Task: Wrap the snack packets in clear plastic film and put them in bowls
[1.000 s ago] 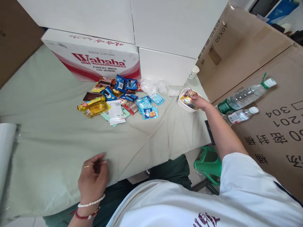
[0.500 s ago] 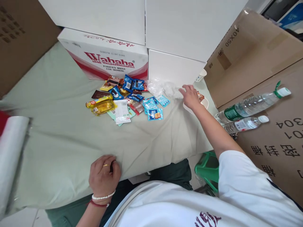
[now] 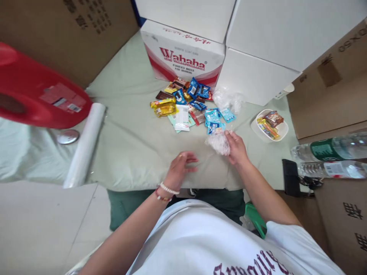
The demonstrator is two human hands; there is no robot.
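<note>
My right hand [image 3: 237, 148] grips a crumpled clear plastic bag [image 3: 218, 143] above the cloth, just in front of the snack pile. To its left, my left hand [image 3: 181, 168] is near the table's front edge with fingers apart and nothing in them. Wrapped snacks lie heaped beyond both hands: a yellow packet [image 3: 165, 110], a white packet [image 3: 182, 117], dark blue packets [image 3: 194, 87] and light blue sachets [image 3: 212, 115]. More crumpled clear plastic [image 3: 228, 100] lies behind the sachets. A white bowl [image 3: 259, 131] on the right holds a few wrapped snacks [image 3: 271, 123].
A Wahaba-style printed white and red carton [image 3: 183, 63] stands behind the pile. A plastic roll [image 3: 86, 145], a round lid [image 3: 68, 136] and a red jug [image 3: 43, 88] are at left. At right are a paper cup [image 3: 284, 91], two bottles [image 3: 329, 149] and a black phone-like object [image 3: 291, 177].
My right hand has come from beside the bowl toward me, now with a crumpled plastic bag. My left hand has risen and opened. The view has swung left.
</note>
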